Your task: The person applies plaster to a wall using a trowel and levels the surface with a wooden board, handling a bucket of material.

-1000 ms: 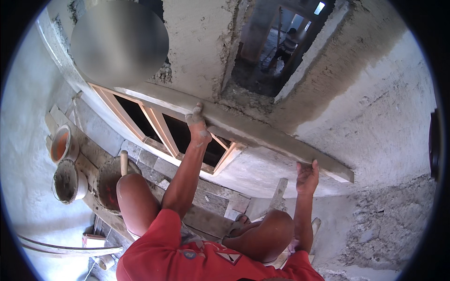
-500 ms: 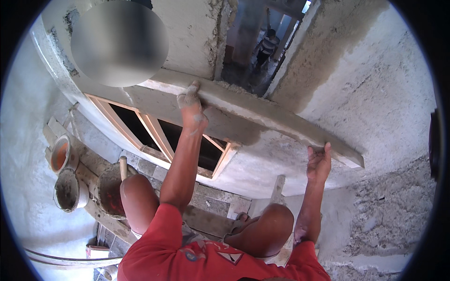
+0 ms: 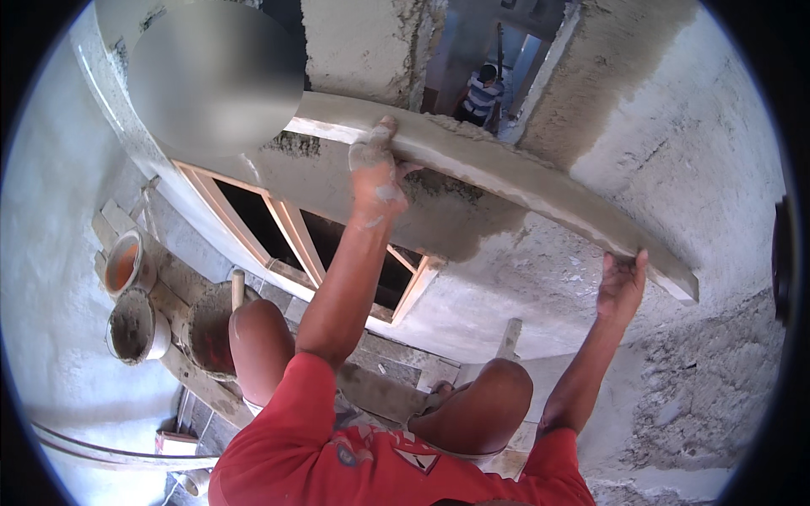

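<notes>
Both my hands are on a long straight board [image 3: 530,173], smeared with grey mortar along its length. It slants across the plastered wall below an opening, its right end lower in the picture. My left hand [image 3: 375,169], caked with mortar, closes around the board left of its middle. Near the right end, my right hand [image 3: 620,291] grips the lower edge with thumb and fingers. Damp grey mortar [image 3: 460,232] darkens the wall under the board, with a rough patch near my left hand. The board's far left end is hidden by a blurred area.
Below is a wooden window frame [image 3: 288,232]. At left, planks carry an orange-stained bucket [image 3: 124,263], a white bucket [image 3: 156,336] and a mortar-filled tub [image 3: 211,333] beside a wooden handle [image 3: 238,287]. A person in a striped shirt [image 3: 482,97] is beyond the opening.
The board and both my hands have shifted rightward, and its left part sits higher in the picture. More rough wall shows under it. The view has shifted slightly too.
</notes>
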### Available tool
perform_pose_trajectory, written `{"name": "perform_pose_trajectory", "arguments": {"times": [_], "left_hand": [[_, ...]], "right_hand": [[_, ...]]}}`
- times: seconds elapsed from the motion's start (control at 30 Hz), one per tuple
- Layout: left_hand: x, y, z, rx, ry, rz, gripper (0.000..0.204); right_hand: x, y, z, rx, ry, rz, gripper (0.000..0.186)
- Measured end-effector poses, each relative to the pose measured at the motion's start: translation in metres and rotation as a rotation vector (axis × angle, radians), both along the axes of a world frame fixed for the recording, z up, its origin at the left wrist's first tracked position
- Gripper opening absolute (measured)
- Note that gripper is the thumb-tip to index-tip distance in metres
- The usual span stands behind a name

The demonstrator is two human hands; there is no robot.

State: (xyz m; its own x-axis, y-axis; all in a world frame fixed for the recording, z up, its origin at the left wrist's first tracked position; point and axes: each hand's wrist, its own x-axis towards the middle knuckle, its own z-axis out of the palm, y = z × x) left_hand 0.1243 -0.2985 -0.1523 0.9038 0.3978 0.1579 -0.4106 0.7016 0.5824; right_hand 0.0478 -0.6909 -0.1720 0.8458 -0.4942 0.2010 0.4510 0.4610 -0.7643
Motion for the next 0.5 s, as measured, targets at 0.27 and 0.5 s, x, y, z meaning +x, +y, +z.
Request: {"name": "perform_pose_trajectory", "arguments": {"times": [0.27,0.5], "left_hand": [[-0.064,-0.036,-0.02,-0.169,0.07,0.102,0.028],[-0.136,-0.014,0.01,-0.361,0.039,-0.108,0.031]], "right_hand": [[-0.035,-0.05,0.018,-0.156,-0.147,-0.083,0.053],[-0.034,0.004,0.141,-0.399,-0.371,-0.152,0.067]]}}
